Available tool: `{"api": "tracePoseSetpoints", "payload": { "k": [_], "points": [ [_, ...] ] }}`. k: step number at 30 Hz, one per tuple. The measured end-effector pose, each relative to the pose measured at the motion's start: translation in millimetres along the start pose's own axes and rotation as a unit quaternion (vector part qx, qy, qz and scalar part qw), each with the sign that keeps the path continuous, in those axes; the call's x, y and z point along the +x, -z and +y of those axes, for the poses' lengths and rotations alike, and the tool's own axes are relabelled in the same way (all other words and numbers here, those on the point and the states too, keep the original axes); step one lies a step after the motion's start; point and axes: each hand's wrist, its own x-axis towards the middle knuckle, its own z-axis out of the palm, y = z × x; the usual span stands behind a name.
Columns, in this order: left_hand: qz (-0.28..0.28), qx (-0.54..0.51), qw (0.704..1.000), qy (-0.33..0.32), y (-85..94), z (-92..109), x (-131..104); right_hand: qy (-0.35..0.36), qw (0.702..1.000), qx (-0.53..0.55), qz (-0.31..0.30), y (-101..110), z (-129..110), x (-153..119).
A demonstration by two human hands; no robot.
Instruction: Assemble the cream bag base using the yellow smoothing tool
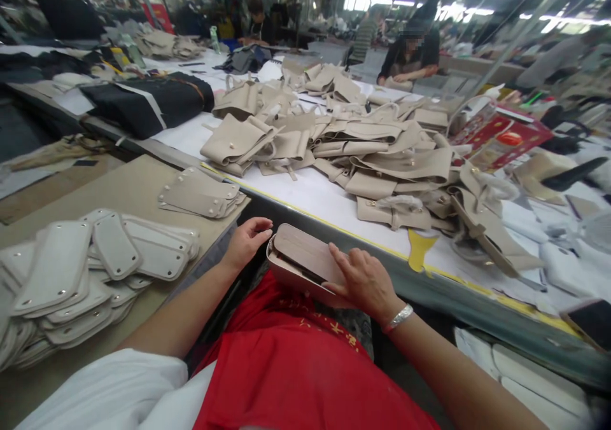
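Observation:
A small beige bag (305, 280) rests on my lap against the red apron, its opening facing up. In its mouth sits a brownish-pink flat panel (308, 252) with rounded ends. My right hand (365, 280) grips the bag's right end, fingers over the panel and thumb along the near wall. Just off the bag's left end is my left hand (248, 242), its fingers loosely curved and thumb apart from them, with nothing visible between them. The bag's underside is hidden.
Beige bag pieces (363, 144) lie heaped on the white-topped table (281, 191). At left, a board holds pale riveted panels (52, 264) and a smaller beige stack (198, 191). A yellow scraper (421, 249) lies at the table edge. Beyond sits a co-worker (410, 55).

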Motion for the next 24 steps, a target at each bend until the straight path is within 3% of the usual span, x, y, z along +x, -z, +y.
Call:
{"api": "tracePoseSetpoints", "payload": {
  "k": [3,7,12,14,17,18,22,24],
  "points": [
    [0.005,0.005,1.000,0.020,-7.8,-7.2,-6.9,0.040,0.999,-0.003,-0.017,-7.2,5.0,-6.6],
    [-0.040,0.059,0.997,0.043,-17.8,-15.3,-14.2,0.089,0.995,0.004,-0.053,-10.9,8.6,-16.1],
    [-0.050,0.178,0.983,0.015,-17.5,-17.2,-8.4,0.087,0.992,0.008,-0.093,-6.7,-1.5,0.4],
    [-0.049,0.285,0.956,-0.041,-18.9,-9.7,-4.7,0.078,0.990,0.018,-0.117,-4.9,-5.0,6.8],
    [-0.067,0.429,0.890,-0.139,-32.1,9.4,-5.5,0.056,0.986,0.040,-0.149,-4.1,-8.2,9.4],
    [-0.105,0.448,0.871,-0.173,-39.3,15.9,-8.1,0.045,0.985,0.049,-0.157,-4.1,-8.4,9.6],
    [-0.364,0.429,0.778,-0.280,-68.4,31.1,-25.0,0.009,0.969,0.157,-0.191,-3.5,4.0,15.5],
    [-0.413,0.439,0.740,-0.298,-75.2,31.4,-31.3,-0.035,0.933,0.298,-0.201,-3.9,22.8,17.0]
  ]
}}
